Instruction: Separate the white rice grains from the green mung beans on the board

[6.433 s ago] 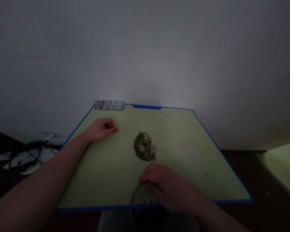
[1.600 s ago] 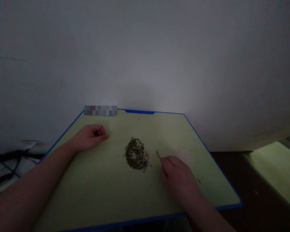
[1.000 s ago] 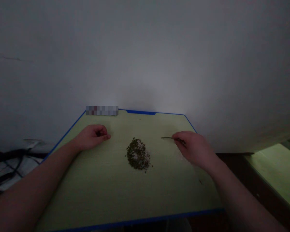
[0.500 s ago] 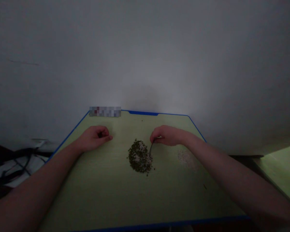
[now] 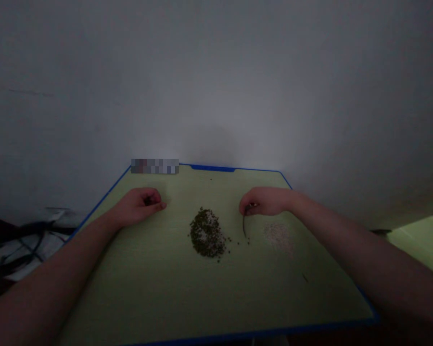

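Note:
A thin, curved dark tool (image 5: 244,226) is pinched in my right hand (image 5: 265,201), its tip pointing down at the board beside a few loose beans (image 5: 248,242). Its exact kind is too dim to tell. Left of it lies a pile of small green beans mixed with pale grains (image 5: 206,234). Below and right of my right hand is a thin spread of pale grains (image 5: 278,236). My left hand (image 5: 141,205) rests on the board left of the pile, its fingers curled loosely and the thumb stretched forward. I see nothing in it.
The pale green board (image 5: 159,288) has a blue rim and stands against a grey wall (image 5: 216,86). A blurred-out strip (image 5: 155,166) lies at its far left corner. A small dark sliver (image 5: 305,278) lies at the right. Dark cables (image 5: 32,235) run beyond the left edge.
My right hand has moved right with the curved tool, away from the pile. A few loose beans now lie between the pile and the pale grains. My left hand stays put.

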A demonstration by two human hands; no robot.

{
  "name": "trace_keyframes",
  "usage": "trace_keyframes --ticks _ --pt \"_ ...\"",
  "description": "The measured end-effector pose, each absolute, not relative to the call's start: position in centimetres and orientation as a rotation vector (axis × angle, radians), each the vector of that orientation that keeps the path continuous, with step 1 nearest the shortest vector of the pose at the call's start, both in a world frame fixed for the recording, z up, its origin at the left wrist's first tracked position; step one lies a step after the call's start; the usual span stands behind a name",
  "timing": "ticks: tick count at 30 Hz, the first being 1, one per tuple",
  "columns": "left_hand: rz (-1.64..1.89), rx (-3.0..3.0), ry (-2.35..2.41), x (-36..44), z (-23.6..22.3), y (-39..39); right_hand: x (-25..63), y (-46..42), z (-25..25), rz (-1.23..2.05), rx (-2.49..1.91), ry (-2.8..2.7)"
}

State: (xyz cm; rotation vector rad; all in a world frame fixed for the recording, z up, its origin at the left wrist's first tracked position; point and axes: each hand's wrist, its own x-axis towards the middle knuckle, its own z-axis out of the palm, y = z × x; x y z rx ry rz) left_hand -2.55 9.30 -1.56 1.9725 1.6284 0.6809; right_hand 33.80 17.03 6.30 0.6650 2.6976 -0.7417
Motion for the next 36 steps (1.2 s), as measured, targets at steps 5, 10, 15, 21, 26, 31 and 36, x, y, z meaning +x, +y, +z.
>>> trace_keyframes --ticks 5,10,15,21,26,31,36 --pt "0.678 1.984 1.633 -2.7 -1.7 9.4 33.6 17.3 6.9 -0.728 0.706 2.715" --pt "0.664 1.975 1.630 -2.7 -1.7 9.3 33.5 17.1 5.8 -0.702 0.670 2.691" --pt "0.678 1.979 1.610 -2.6 -1.6 9.3 34.5 17.3 5.4 -0.687 0.686 2.683" --pt "0.681 1.972 1.630 -2.5 -1.5 9.2 36.2 17.3 5.3 -0.684 0.715 2.668" --pt "0.674 1.978 1.629 -2.3 -1.3 9.2 37.1 16.9 5.4 -0.703 0.717 2.644" --pt "0.670 1.965 1.637 -2.2 -1.2 9.2 36.5 17.1 6.1 -0.695 0.741 2.702" --pt "0.659 1.975 1.659 -2.3 -1.4 9.3 35.4 17.0 5.8 -0.700 0.701 2.733"
